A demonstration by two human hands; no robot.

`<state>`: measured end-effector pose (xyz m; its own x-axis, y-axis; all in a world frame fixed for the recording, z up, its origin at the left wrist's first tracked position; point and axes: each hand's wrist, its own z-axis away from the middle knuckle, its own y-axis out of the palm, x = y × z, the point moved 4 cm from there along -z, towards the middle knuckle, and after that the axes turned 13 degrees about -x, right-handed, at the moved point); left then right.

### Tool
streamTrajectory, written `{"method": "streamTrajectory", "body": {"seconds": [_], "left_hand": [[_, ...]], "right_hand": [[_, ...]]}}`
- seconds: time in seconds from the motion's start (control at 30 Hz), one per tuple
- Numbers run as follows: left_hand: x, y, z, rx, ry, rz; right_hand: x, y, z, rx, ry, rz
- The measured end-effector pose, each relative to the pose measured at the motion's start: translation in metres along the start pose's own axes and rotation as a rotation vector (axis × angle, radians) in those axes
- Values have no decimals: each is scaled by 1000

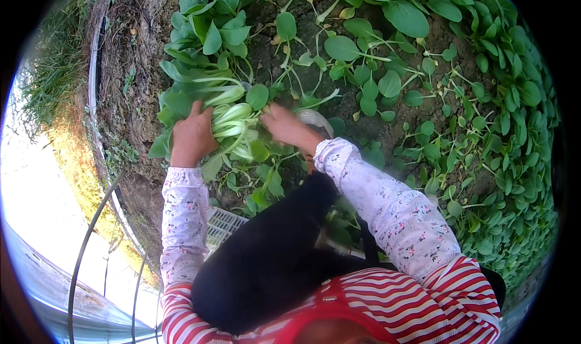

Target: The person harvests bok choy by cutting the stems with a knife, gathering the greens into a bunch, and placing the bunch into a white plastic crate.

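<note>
My left hand (195, 137) is closed round the leafy side of a bunch of bok choy (233, 121), whose pale green stalks point to the right. Close against the stalk ends is my right hand (284, 126), its fingers curled and partly hidden by a leaf. Whatever those fingers hold, if anything, I cannot make out. A pale curved band (316, 121) shows beside the right wrist. More bok choy plants (212, 29) stand just beyond the bunch.
Loose leaves and small plants (369, 92) lie over the soil ahead. Dense rows of greens (514, 138) grow on the right. A white slatted crate (224, 226) sits by my dark-clothed leg (260, 253). On the left run a pale edging (94, 83) and thin hoops (82, 247).
</note>
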<state>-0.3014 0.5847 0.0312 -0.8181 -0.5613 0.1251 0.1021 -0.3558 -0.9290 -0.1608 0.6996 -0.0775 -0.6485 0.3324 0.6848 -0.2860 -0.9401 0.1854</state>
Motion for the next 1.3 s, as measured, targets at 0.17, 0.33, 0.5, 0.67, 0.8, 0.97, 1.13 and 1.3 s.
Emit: {"method": "streamTrajectory", "body": {"seconds": [0.17,0.33,0.5,0.67,0.8,0.97,1.13,1.3], "left_hand": [[19,7,13,87,-43,-26],[20,17,9,110,18,-71],[23,35,0,130,33,-152],[33,52,0,71,31,-214],[28,45,-3,-10,-29,-150],[27,27,-22,-13,-44,-88],[47,26,-45,126,-97,-50],[56,29,-48,59,-1,-9]], "right_hand": [[-4,-5,-29,-337,-281,295],[2,2,-33,-201,-154,482],[6,4,-29,-199,-108,487],[2,7,-20,-148,-154,562],[-4,-3,-6,-156,-136,479],[10,-5,-51,-429,-374,378],[16,4,-92,-408,-406,416],[13,5,-95,-436,-346,407]]}}
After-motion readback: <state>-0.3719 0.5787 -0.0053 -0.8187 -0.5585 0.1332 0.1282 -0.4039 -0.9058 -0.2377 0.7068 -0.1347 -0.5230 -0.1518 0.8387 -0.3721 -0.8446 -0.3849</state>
